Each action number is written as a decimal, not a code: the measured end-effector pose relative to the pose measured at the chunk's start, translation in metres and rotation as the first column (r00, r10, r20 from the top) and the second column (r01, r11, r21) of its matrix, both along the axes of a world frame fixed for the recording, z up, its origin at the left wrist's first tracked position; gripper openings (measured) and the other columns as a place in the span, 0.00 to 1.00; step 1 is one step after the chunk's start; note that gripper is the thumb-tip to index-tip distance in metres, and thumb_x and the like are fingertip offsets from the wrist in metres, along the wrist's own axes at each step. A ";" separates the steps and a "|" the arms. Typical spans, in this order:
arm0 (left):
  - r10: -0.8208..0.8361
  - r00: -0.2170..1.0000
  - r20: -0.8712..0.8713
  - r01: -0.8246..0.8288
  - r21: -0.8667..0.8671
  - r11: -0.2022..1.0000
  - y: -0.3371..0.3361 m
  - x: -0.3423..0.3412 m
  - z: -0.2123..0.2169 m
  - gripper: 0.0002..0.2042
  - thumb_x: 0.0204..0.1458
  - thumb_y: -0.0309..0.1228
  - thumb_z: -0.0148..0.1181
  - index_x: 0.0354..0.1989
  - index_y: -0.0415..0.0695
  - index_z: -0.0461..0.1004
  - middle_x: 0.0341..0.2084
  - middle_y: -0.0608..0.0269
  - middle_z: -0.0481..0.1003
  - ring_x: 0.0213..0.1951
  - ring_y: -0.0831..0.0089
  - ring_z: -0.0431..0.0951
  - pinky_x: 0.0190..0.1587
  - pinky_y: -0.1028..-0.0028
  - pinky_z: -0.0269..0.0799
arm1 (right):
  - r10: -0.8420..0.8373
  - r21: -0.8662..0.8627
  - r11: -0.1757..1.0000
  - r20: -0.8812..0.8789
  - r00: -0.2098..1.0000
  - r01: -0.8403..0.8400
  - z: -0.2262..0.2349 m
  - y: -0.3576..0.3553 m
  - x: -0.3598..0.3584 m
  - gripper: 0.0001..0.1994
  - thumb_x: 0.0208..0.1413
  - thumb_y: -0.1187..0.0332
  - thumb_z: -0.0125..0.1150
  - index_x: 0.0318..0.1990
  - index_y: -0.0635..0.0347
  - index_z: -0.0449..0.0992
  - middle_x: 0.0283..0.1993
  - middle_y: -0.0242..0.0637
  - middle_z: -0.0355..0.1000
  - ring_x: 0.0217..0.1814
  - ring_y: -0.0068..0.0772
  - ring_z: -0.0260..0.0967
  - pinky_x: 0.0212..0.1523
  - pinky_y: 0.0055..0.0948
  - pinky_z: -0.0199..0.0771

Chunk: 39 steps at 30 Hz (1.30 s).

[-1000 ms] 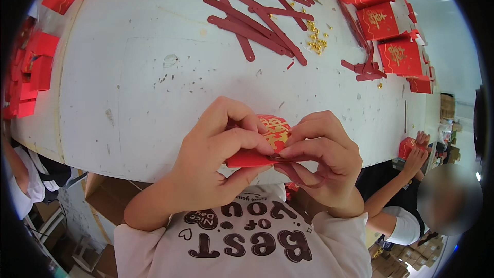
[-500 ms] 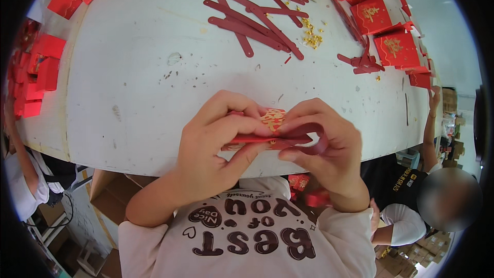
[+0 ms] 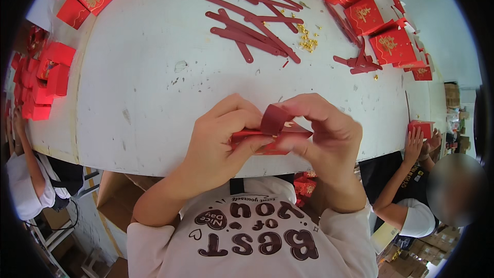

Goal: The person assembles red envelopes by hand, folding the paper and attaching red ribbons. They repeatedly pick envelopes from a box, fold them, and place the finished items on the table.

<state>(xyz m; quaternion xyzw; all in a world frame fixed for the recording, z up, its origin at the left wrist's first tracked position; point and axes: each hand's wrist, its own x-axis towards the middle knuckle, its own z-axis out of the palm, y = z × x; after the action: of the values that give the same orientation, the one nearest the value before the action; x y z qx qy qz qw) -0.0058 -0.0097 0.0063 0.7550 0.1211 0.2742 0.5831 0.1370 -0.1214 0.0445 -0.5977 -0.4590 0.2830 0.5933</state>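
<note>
White and wide, the table (image 3: 154,87) fills most of the view. Left of the red paper piece (image 3: 272,134), the left hand (image 3: 218,141) pinches it with bent fingers. The piece sits over the table's near edge. Right of it, the right hand (image 3: 321,134) curls a dark red strip (image 3: 274,118) over it. Far behind lie more strips (image 3: 252,25) and red boxes (image 3: 360,10).

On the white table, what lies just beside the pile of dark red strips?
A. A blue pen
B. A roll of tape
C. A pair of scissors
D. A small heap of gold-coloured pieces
D: a small heap of gold-coloured pieces lies on the white table, touching the right edge of the pile of dark red strips.
</note>
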 end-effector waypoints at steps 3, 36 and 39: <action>0.002 0.994 0.112 0.009 -0.100 0.995 -0.005 0.004 -0.004 0.12 0.42 0.14 0.60 0.37 0.37 0.76 0.34 0.59 0.71 0.34 0.71 0.75 0.35 0.74 0.75 | 0.037 -0.088 0.996 0.267 0.963 -0.013 -0.003 -0.012 0.001 0.16 0.38 0.81 0.70 0.39 0.62 0.79 0.40 0.39 0.72 0.39 0.29 0.71 0.33 0.21 0.75; 0.125 0.982 0.144 -0.094 -0.206 0.974 -0.023 0.000 -0.003 0.07 0.39 0.20 0.66 0.28 0.40 0.77 0.28 0.61 0.71 0.34 0.67 0.72 0.35 0.72 0.70 | -0.026 -0.108 0.991 0.460 0.887 0.085 -0.006 -0.021 -0.011 0.06 0.46 0.78 0.57 0.32 0.67 0.68 0.34 0.43 0.65 0.33 0.36 0.64 0.31 0.25 0.67; 0.151 0.971 0.183 -0.127 -0.141 0.982 -0.026 0.000 -0.009 0.07 0.39 0.20 0.66 0.28 0.41 0.77 0.28 0.62 0.70 0.34 0.67 0.72 0.34 0.72 0.69 | -0.001 -0.115 0.992 0.419 0.908 0.054 -0.012 -0.028 -0.002 0.12 0.43 0.73 0.64 0.36 0.67 0.70 0.36 0.43 0.67 0.35 0.35 0.65 0.29 0.23 0.67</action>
<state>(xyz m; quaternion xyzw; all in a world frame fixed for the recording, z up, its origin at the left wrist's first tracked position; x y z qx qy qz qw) -0.0059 -0.0359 -0.0025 0.6755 0.1343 0.3778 0.6188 0.1350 -0.1496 0.0327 -0.6864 -0.5484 0.1682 0.4471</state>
